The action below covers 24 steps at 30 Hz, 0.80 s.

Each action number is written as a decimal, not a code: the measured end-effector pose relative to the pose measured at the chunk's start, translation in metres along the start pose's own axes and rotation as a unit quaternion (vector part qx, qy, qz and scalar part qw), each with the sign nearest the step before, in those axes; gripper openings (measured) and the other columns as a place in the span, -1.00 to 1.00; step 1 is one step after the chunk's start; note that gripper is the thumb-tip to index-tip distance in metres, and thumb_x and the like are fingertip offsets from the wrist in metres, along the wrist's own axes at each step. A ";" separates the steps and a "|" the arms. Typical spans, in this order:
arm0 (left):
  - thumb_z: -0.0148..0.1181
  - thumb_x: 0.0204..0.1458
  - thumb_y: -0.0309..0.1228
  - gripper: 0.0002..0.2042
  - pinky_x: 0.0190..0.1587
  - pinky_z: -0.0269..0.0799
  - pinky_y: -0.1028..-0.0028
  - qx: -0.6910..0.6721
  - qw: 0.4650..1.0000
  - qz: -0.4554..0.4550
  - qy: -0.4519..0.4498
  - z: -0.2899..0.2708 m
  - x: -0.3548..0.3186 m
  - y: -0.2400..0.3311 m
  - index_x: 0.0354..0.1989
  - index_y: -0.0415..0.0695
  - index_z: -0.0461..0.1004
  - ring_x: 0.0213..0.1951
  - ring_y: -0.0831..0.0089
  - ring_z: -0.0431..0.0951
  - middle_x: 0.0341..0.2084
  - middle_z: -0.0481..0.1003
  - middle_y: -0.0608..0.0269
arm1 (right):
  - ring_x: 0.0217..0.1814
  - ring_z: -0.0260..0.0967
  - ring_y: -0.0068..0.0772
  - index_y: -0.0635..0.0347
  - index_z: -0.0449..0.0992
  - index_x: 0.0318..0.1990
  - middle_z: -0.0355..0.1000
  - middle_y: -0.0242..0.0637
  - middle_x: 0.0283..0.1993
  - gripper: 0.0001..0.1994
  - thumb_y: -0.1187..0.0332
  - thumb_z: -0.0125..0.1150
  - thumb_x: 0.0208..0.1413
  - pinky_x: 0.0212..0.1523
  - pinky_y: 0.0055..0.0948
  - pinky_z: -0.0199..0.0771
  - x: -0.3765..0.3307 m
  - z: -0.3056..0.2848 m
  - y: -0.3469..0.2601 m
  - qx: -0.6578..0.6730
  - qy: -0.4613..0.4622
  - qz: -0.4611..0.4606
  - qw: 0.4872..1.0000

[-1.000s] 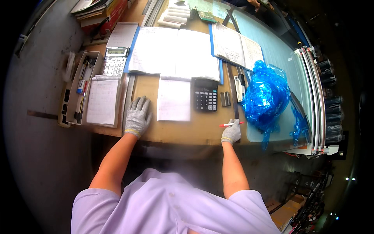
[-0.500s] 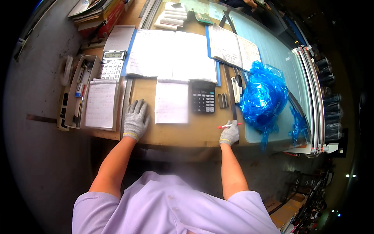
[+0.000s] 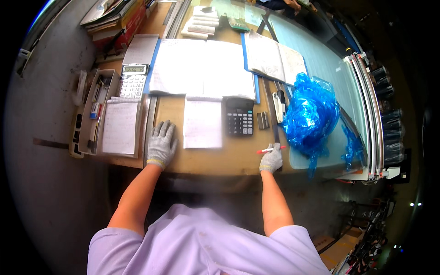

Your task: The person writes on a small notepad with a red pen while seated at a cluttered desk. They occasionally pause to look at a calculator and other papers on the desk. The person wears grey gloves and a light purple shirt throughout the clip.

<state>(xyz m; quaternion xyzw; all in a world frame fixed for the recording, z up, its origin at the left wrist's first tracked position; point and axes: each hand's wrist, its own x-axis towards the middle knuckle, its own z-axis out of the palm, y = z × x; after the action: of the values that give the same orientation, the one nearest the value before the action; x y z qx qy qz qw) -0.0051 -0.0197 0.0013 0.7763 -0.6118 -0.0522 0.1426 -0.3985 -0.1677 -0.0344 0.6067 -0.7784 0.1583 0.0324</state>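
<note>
A slim red-and-white marker pen (image 3: 270, 149) lies across the top of the right hand (image 3: 272, 160), near the front edge of the brown wooden desk (image 3: 238, 160). That hand wears a grey knitted work glove, and its fingers are curled closed around the pen, which points out sideways toward a crumpled heap of bright blue plastic film (image 3: 310, 117) just to its right. The left hand (image 3: 161, 144), gloved the same way, rests flat on the desk with its fingers spread open and holds nothing; it lies just beside a small white notepad sheet (image 3: 202, 123) with faint writing. Between the two hands, a little farther back, sits a black desk calculator (image 3: 239, 116), touching the right edge of that sheet. Behind both lies a large open ledger with white pages in a blue cover (image 3: 201, 68). To the left of the left hand there is a lined white pad (image 3: 120, 126), a grey-white calculator (image 3: 132, 80) above it, and a long grey tray of pens (image 3: 94, 110) at the desk's left end.
</note>
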 end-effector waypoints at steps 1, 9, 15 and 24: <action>0.19 0.18 -0.27 -0.47 0.46 0.08 0.07 0.000 1.000 -0.001 -0.001 -0.001 0.001 0.001 0.32 -0.13 0.34 0.42 -0.03 0.17 0.38 0.26 0.01 | -0.30 0.56 0.16 -0.06 0.43 -0.20 0.55 -0.12 -0.34 -0.80 0.08 0.19 0.28 -0.37 0.10 0.47 -0.001 0.001 0.002 0.003 0.003 -0.004 1.000; 0.18 0.19 -0.27 -0.47 0.47 0.07 0.09 0.005 1.000 -0.001 0.002 -0.006 0.001 0.004 0.32 -0.15 0.34 0.42 -0.02 0.17 0.37 0.27 0.01 | -0.30 0.54 0.09 0.03 0.43 -0.24 0.53 -0.14 -0.32 -0.82 0.18 0.22 0.27 -0.37 0.03 0.47 0.000 0.005 0.003 -0.002 0.022 -0.022 1.000; 0.21 0.15 -0.29 -0.47 0.45 0.09 0.06 0.001 1.000 0.008 0.023 0.000 0.001 0.001 0.29 -0.16 0.35 0.39 -0.05 0.21 0.35 0.28 -0.01 | -0.33 0.54 0.09 0.02 0.42 -0.24 0.53 -0.13 -0.33 -0.82 0.18 0.24 0.25 -0.39 0.03 0.47 -0.001 -0.002 -0.002 -0.003 0.015 -0.015 1.000; 0.21 0.13 -0.28 -0.48 0.43 0.11 0.05 -0.003 0.999 0.019 0.041 0.005 0.000 -0.002 0.27 -0.17 0.37 0.36 -0.06 0.25 0.33 0.30 -0.02 | -0.35 0.53 0.10 0.01 0.42 -0.27 0.52 -0.11 -0.38 -0.82 0.18 0.24 0.25 -0.42 0.05 0.45 0.000 0.006 0.004 -0.007 0.038 -0.031 0.999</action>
<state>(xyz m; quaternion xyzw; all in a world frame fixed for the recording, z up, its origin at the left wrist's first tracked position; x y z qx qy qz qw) -0.0045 -0.0198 -0.0037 0.7658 -0.6198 -0.0196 0.1704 -0.4017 -0.1684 -0.0405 0.6240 -0.7584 0.1746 0.0706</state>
